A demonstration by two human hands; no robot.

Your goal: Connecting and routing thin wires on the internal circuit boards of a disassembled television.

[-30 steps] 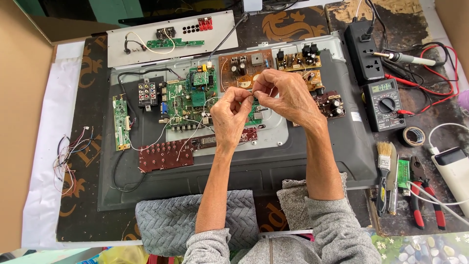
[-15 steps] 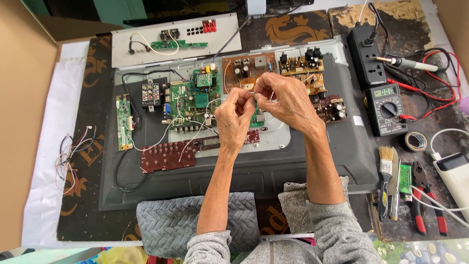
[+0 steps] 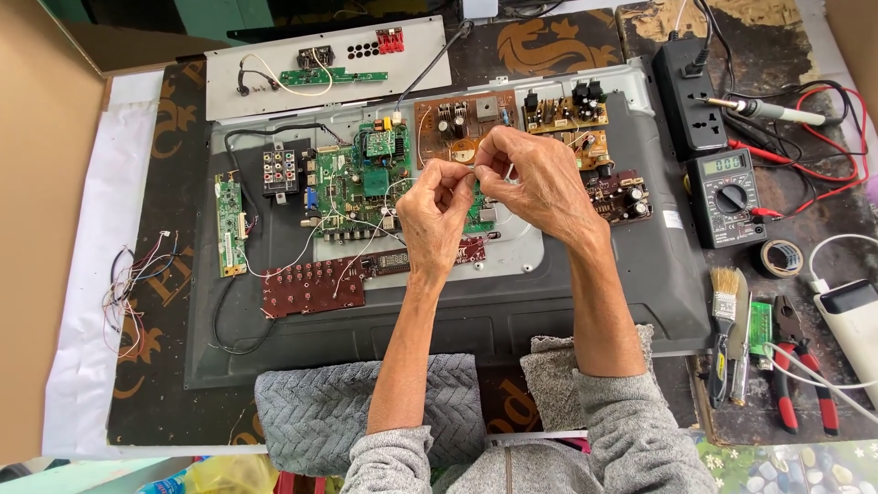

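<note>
A thin white wire (image 3: 476, 170) is pinched between the left hand (image 3: 437, 212) and right hand (image 3: 535, 179) above the green main circuit board (image 3: 358, 187), its end apparently unattached to the opened grey television back panel (image 3: 585, 293).

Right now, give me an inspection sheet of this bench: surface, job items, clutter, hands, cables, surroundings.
Surface: dark patterned mat under an opened flat-panel chassis; grey towels at its near edge.
Job's things: thin white wire pinched between both hands, above the green main board; brown boards and a dark red key strip beside it.
Clutter: multimeter, brush, red-handled pliers, tape roll, soldering iron.
Hands: left hand and right hand meet fingertip to fingertip on the wire.
Cables: red and black meter leads at right; loose wire bundle at left.
Surroundings: cardboard sheet on the left; power strip behind.
</note>
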